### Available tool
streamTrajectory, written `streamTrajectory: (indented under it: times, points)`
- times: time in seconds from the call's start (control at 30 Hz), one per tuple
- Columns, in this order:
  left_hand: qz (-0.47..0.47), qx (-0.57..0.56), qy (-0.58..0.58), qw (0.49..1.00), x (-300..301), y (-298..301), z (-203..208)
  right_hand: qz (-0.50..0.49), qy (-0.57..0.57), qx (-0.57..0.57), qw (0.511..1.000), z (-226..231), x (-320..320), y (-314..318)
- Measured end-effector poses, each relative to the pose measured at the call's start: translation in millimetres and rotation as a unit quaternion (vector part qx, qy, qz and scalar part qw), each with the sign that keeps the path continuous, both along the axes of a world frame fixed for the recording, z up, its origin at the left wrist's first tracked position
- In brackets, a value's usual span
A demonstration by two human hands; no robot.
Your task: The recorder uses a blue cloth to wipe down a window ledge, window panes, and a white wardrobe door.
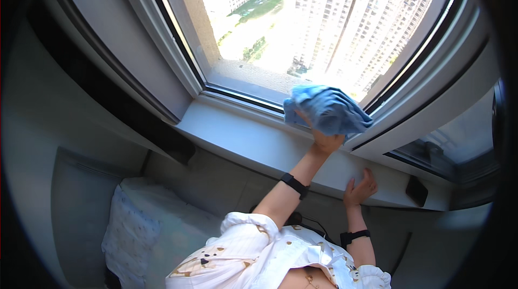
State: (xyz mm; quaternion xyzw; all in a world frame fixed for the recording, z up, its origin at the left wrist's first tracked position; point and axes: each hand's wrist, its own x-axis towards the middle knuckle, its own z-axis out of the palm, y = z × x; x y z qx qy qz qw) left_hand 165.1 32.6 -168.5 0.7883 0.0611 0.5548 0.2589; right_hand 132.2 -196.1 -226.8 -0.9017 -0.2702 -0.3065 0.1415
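Observation:
A crumpled blue cloth (329, 108) is bunched in my left hand (326, 140), which is closed around its lower side. That hand is at the lower right corner of the window pane (259, 41), and the cloth hides the corner of the frame behind it. Lower and further right, my right hand (361, 189) is at the white windowsill (243, 140), with nothing in it and its thumb apart from its slightly bent fingers. I cannot tell how firmly it touches the sill. Both wrists wear black bands.
A dark phone-like object (416, 191) lies on the sill to the right of my right hand. An inward-opened window sash (453, 132) stands at the right. Bedding with a pale pattern (135, 224) is at the lower left. Tall buildings (356, 19) show outside, far below.

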Motion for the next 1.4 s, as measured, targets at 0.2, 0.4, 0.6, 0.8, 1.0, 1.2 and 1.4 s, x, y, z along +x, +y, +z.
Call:
streamTrajectory:
  times: [0.2,0.4,0.6,0.8,1.0,1.2,1.4]
  points:
    - [-0.007,-0.344,-0.236,0.909,-11,86,18,0.004,-0.020,0.011,1.000,5,-1,4]
    - [0.009,-0.489,-0.335,0.805,-65,218,68,-0.006,-0.021,-0.006,1.000,11,-2,7]
    - [-0.006,-0.492,-0.361,0.792,-59,205,53,-0.018,-0.048,-0.022,0.998,5,1,6]
    - [0.024,-0.489,-0.302,0.818,-38,142,33,0.002,-0.038,-0.002,0.999,5,0,10]
    - [0.000,-0.575,-0.325,0.751,-50,100,93,0.009,-0.058,0.010,0.998,6,3,0]
    - [0.068,-0.233,-0.249,0.938,-100,222,187,0.012,-0.032,0.019,0.999,7,1,2]
    - [0.130,-0.080,-0.132,0.979,-78,241,205,0.026,-0.035,0.034,0.998,11,1,9]
